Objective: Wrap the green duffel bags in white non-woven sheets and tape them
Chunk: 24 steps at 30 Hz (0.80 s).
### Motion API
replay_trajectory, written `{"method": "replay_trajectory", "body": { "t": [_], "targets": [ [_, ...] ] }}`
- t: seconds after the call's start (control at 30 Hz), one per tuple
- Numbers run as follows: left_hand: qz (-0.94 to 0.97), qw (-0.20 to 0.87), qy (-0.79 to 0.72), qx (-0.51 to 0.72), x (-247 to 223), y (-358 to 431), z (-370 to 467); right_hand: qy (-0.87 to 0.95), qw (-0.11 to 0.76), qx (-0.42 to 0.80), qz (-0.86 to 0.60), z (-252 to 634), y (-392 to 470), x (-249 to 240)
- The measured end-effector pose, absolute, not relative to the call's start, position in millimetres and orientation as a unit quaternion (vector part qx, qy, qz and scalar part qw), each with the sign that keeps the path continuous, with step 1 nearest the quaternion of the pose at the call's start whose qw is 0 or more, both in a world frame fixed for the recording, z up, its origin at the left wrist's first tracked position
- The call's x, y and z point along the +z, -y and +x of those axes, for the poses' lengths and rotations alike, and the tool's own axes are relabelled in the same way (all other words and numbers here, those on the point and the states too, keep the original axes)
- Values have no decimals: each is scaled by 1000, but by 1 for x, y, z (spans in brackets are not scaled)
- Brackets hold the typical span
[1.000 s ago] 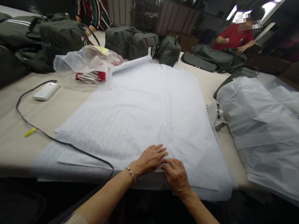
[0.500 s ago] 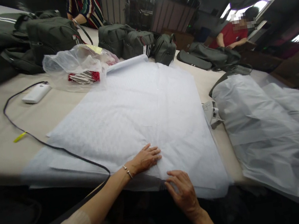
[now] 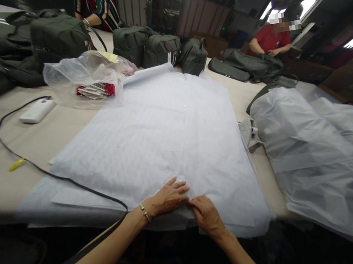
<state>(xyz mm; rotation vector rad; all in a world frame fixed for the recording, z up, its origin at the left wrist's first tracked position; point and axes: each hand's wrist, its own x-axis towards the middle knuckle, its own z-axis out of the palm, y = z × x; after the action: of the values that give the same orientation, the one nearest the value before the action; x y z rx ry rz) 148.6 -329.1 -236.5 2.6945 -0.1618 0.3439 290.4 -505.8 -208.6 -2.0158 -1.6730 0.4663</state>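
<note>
White translucent sheets (image 3: 149, 131) lie layered over the table, reaching its front edge. My left hand (image 3: 170, 197) rests flat on them near that edge, fingers spread, with a bracelet on the wrist. Just right of it, almost touching its fingers, my right hand (image 3: 207, 216) has its fingers drawn together at the sheets' front part; whatever lies between the fingertips is too small to make out. A dark cable (image 3: 81, 185) runs across the left part of the sheets and along my left forearm.
A clear bag with red-edged tags (image 3: 96, 91) and a white power bank (image 3: 36, 111) sit at the left. Dark green bags (image 3: 163, 49) line the back. White plastic-covered goods (image 3: 313, 146) fill the right. Two people (image 3: 103, 7) (image 3: 271, 39) work beyond the table.
My right hand has moved up and left, close beside my left hand, and its fingers have closed together. My left hand has shifted slightly down and left. The view has shifted a little.
</note>
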Motion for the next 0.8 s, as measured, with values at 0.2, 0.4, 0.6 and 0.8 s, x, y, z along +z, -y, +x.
{"method": "replay_trajectory", "body": {
  "t": [0.2, 0.4, 0.6, 0.8],
  "targets": [
    [962, 229, 47, 141, -238, 337, 138, 520, 317, 337, -718, 305, 499, -198],
    [950, 275, 26, 146, -218, 338, 131, 303, 434, 284, -800, 396, 486, -175],
    [951, 251, 47, 174, -216, 330, 132, 166, 466, 41, -868, 547, 475, -147],
    [954, 170, -8, 247, -236, 345, 126, 105, 386, -20, -916, 657, 460, -134]
  ]
}}
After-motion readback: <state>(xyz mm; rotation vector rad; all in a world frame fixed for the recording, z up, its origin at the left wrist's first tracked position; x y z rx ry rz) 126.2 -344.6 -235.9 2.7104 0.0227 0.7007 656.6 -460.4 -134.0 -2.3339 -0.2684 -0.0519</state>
